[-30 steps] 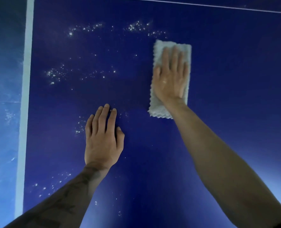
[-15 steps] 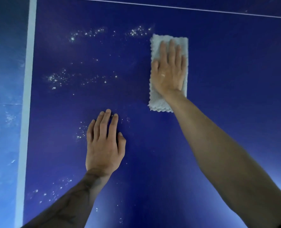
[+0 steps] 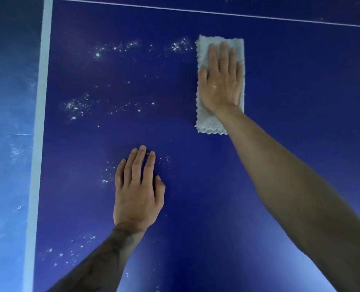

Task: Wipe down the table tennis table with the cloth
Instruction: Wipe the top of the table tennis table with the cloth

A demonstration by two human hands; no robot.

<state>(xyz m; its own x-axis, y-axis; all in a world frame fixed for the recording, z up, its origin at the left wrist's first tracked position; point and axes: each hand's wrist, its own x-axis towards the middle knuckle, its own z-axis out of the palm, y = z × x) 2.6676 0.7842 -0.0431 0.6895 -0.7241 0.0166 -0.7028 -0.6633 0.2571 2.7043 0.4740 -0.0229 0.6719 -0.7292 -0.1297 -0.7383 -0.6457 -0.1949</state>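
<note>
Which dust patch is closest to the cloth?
The far patch just left of the cloth's top corner; the rest lie farther left or nearer you.

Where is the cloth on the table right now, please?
In the head view the cloth lies flat on the blue table, upper right of centre, under the right hand, white specks just to its left.

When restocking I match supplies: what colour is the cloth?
The cloth is plain pale grey, with no print. It shows best in the head view, under the right hand.

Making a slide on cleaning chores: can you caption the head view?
The right hand presses a grey cloth flat on the blue table tennis table, left hand resting beside white specks.
</note>
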